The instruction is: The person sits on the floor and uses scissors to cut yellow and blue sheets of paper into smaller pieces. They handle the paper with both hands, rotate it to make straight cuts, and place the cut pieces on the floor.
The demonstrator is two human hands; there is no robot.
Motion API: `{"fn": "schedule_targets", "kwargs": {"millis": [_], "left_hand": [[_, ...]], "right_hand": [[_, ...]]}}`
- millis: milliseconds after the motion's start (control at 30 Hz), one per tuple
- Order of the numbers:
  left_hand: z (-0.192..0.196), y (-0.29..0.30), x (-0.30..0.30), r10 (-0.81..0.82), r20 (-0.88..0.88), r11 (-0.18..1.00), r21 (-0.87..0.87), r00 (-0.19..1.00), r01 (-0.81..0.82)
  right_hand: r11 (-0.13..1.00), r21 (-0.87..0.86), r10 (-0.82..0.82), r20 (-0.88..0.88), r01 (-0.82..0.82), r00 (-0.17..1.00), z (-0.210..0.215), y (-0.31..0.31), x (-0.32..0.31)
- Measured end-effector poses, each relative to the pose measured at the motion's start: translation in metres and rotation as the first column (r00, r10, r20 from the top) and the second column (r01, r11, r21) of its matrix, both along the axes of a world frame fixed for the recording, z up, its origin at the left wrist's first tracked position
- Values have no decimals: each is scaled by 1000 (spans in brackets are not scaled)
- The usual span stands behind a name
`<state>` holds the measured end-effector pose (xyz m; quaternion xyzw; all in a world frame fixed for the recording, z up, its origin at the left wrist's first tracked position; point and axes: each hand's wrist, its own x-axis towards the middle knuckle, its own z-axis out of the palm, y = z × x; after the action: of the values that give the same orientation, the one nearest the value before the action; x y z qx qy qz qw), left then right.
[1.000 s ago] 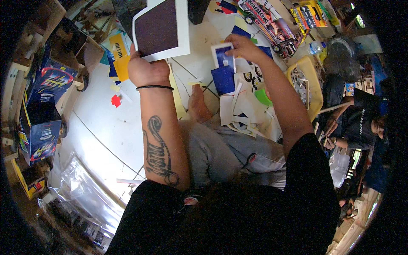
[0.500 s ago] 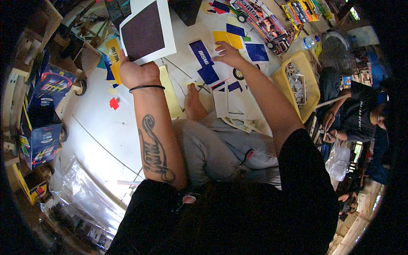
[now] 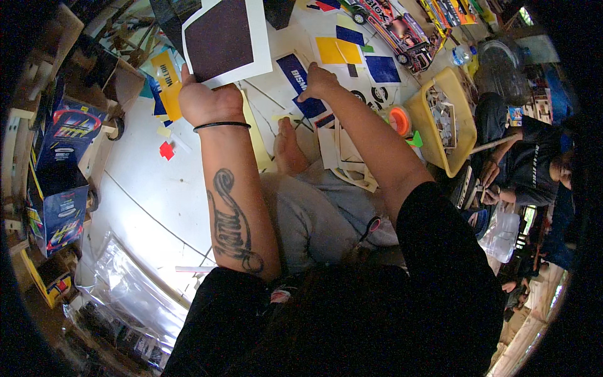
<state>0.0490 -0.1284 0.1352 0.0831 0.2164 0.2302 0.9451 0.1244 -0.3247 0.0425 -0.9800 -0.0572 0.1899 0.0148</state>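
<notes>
My left hand (image 3: 204, 100) grips the lower edge of a white card with a large dark square (image 3: 227, 39) and holds it up off the floor. My right hand (image 3: 318, 81) reaches forward, its fingers pressing on a dark blue strip of paper (image 3: 300, 81) lying on the white floor. Yellow (image 3: 338, 50) and blue (image 3: 382, 69) paper sheets lie just beyond that hand. My bare foot (image 3: 287, 147) rests below it, beside a stack of pale cards (image 3: 342, 157).
A yellow basket of small parts (image 3: 447, 125) and an orange roll (image 3: 397, 119) stand to the right. Another person in dark clothes (image 3: 527, 163) sits at far right. Blue printed boxes (image 3: 59, 169) line the left. Clear plastic bags (image 3: 125, 295) lie at lower left.
My left hand has tilted and carried the dark-square card rightward. My right hand let go of a small blue card and came down onto the dark blue strip.
</notes>
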Motion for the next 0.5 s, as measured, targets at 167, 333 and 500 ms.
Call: {"fn": "schedule_targets", "kwargs": {"millis": [167,333,500], "left_hand": [[1,-1,1,30,-63,999,-20,998,-32],[2,2,1,13,-26,999,-30,1000,-13],[1,3,0,48,-46,998,-27,998,-50]], "right_hand": [[999,34,-15,62,12,998,-6,-7,1],[956,290,-45,23,37,999,-19,-23,7],[887,448,130,-2,-115,992,-8,-43,16]]}}
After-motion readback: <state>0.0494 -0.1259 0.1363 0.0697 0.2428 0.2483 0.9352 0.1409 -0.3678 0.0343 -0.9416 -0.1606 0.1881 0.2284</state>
